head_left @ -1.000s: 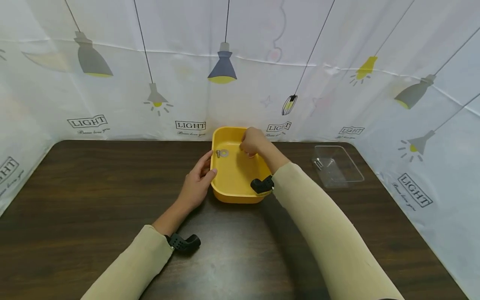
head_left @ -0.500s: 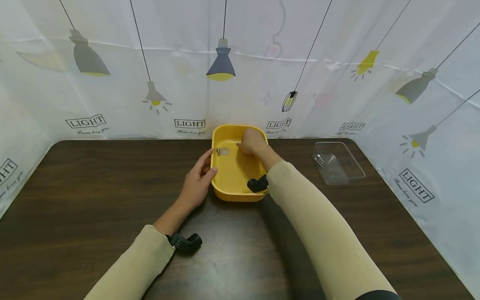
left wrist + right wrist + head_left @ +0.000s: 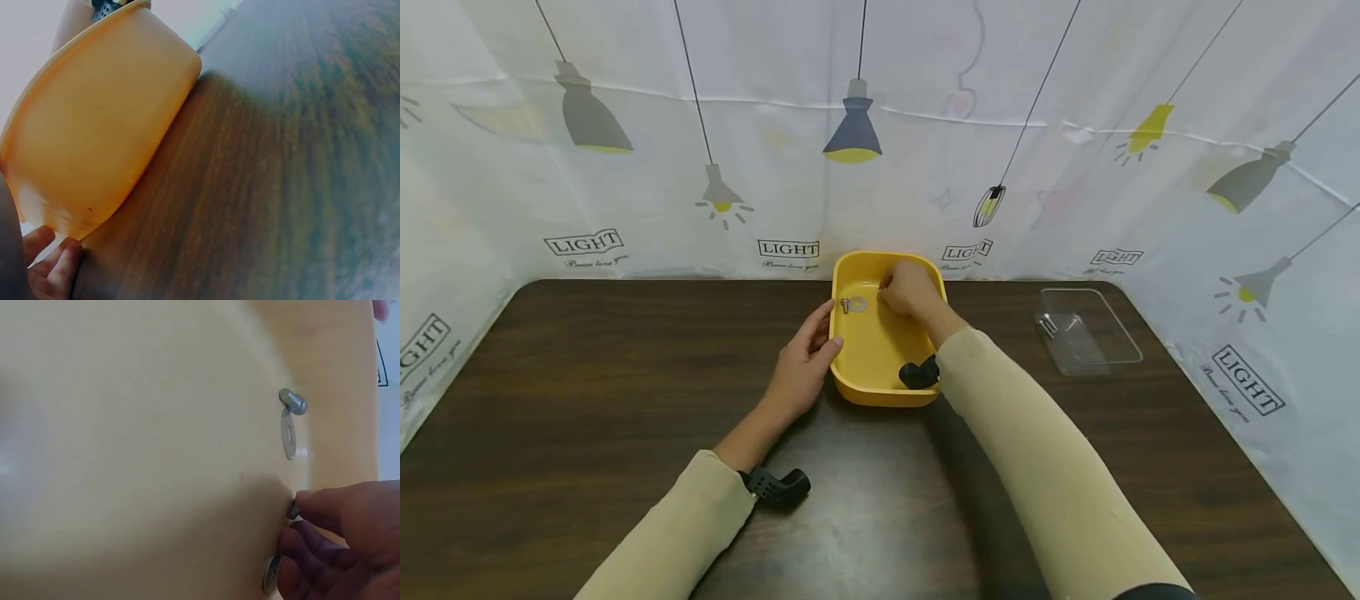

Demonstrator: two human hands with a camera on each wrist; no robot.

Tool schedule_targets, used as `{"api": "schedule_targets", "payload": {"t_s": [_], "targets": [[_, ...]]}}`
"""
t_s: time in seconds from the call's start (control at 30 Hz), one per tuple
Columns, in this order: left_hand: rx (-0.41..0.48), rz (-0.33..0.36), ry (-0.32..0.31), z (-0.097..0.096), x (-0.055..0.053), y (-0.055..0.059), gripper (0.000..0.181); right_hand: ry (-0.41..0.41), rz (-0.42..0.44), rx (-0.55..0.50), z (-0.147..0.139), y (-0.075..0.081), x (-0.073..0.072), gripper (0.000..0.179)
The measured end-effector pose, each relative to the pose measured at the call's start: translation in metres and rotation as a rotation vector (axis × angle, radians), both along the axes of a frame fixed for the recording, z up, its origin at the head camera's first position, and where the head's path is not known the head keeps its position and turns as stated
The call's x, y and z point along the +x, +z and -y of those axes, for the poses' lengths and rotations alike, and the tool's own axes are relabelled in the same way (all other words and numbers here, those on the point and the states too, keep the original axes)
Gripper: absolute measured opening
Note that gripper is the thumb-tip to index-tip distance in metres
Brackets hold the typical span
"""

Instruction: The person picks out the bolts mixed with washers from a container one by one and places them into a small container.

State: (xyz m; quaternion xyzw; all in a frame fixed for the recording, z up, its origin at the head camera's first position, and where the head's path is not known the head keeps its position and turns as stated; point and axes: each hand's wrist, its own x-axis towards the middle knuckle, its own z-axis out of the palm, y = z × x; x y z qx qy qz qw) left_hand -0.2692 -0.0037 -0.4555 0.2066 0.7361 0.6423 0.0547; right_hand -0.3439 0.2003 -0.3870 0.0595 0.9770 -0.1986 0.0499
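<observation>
A yellow plastic tub [image 3: 874, 354] stands on the table. My left hand [image 3: 801, 367] holds its left side, thumb at the rim; fingers [image 3: 64, 265] lie against the outer wall in the left wrist view. Inside the tub, my right hand [image 3: 912, 290] pinches a small metal piece [image 3: 293, 511] between thumb and fingers. Most of that piece is hidden, so I cannot tell its kind. Below it, a washer [image 3: 270, 573] shows at the fingertips. A bolt [image 3: 292, 401] and a flat washer [image 3: 288, 434] lie side by side near the tub's left wall.
A clear plastic box [image 3: 1093, 333] with small metal pieces [image 3: 1048, 325] in it stands at the right back of the dark wooden table [image 3: 625, 400]. Behind the table hangs a white curtain [image 3: 917, 50] printed with lamps.
My right hand shifts slightly within the tub, its fingers staying low near the bottom. My left hand stays at the tub's side. The head view swings slightly.
</observation>
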Motion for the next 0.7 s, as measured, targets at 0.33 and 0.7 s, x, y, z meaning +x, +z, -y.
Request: {"api": "schedule_targets", "payload": {"t_s": [0.33, 0.7], "targets": [[-0.012, 0.007, 0.006, 0.0013, 0.0001, 0.0001, 0.057, -0.008, -0.005, -0.008, -0.0003, -0.004, -0.0013, 0.016], [-0.024, 0.012, 0.009, 0.0006, 0.0013, 0.0017, 0.057, 0.033, 0.078, -0.029, -0.004, 0.0053, 0.0023, 0.02]]}}
